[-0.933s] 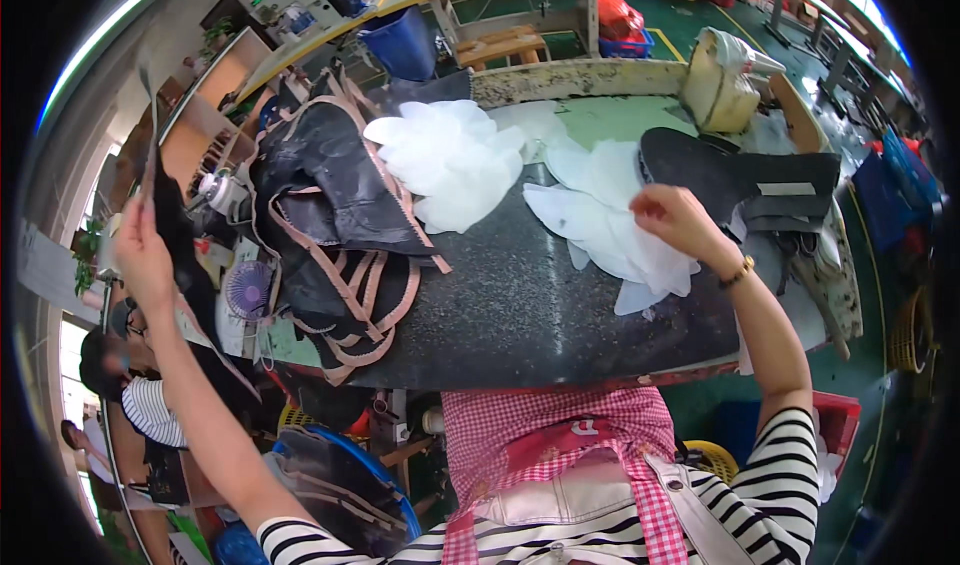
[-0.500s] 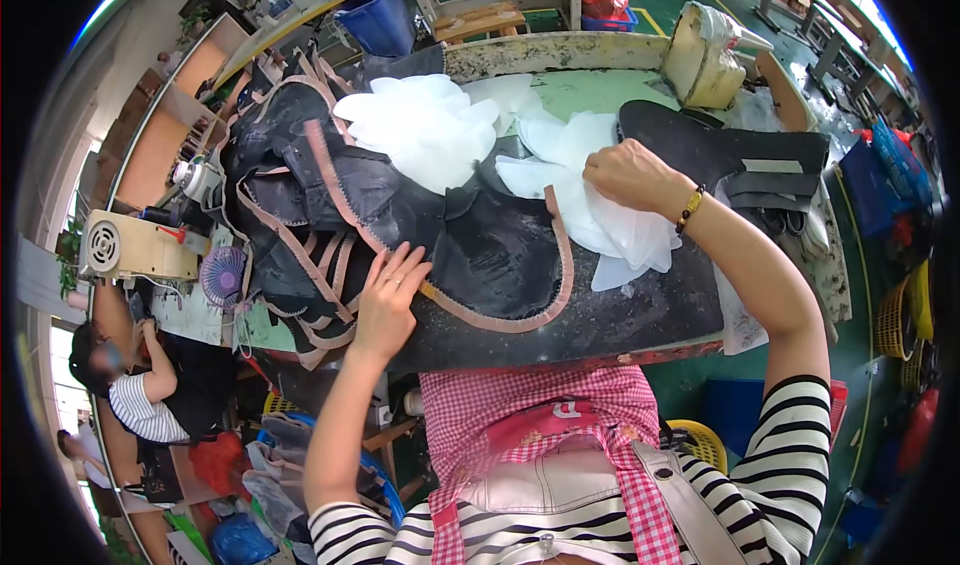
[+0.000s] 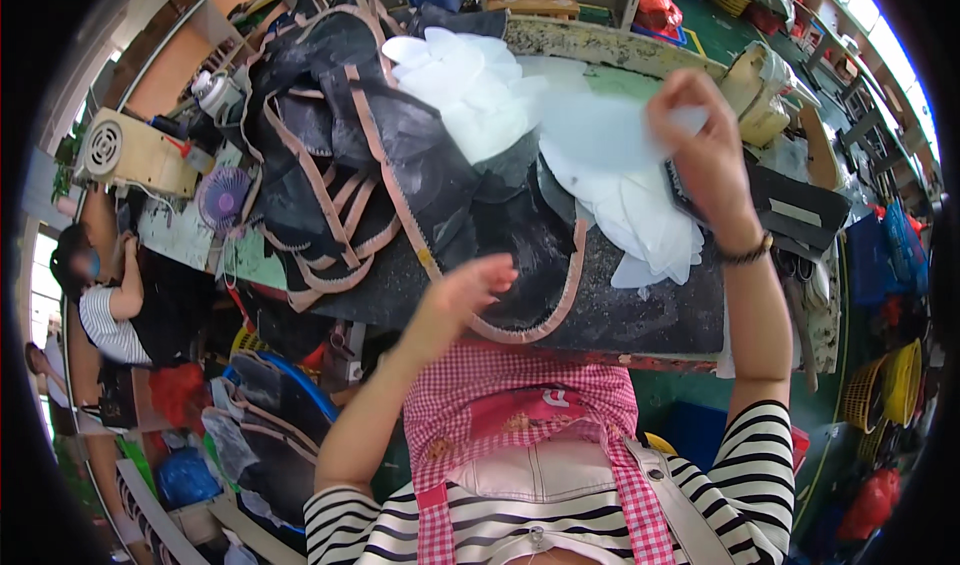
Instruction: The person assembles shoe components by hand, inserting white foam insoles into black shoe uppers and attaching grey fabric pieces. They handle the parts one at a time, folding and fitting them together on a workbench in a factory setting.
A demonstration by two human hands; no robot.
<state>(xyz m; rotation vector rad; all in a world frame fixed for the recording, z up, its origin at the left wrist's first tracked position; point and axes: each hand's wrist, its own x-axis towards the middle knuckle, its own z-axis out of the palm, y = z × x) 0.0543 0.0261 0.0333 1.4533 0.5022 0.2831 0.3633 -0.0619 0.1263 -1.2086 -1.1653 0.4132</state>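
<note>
Held up at its right end by my right hand (image 3: 708,155), a thin translucent white sheet piece (image 3: 600,133) is blurred by motion. The fingers pinch it above a fanned pile of similar white pieces (image 3: 645,225). My left hand (image 3: 462,293) hovers over the near edge of a black curved piece with a pinkish-tan toothed border (image 3: 500,255), which looks like a shoe upper. Its fingers are stretched out, slightly blurred, with nothing seen in them. Another pile of white pieces (image 3: 465,90) lies farther back, beside a heap of black bordered pieces (image 3: 340,120).
Flat black pieces (image 3: 795,205) lie at the worktable's right end, near a worn pale machine or block (image 3: 752,95). On the left stand a small purple fan (image 3: 223,197) and a beige motor box (image 3: 135,155). A person (image 3: 110,295) sits at far left.
My right hand has risen from the white pile and moved right and away, lifting one sheet piece. My left hand has come off the black piece's border and shifted right.
</note>
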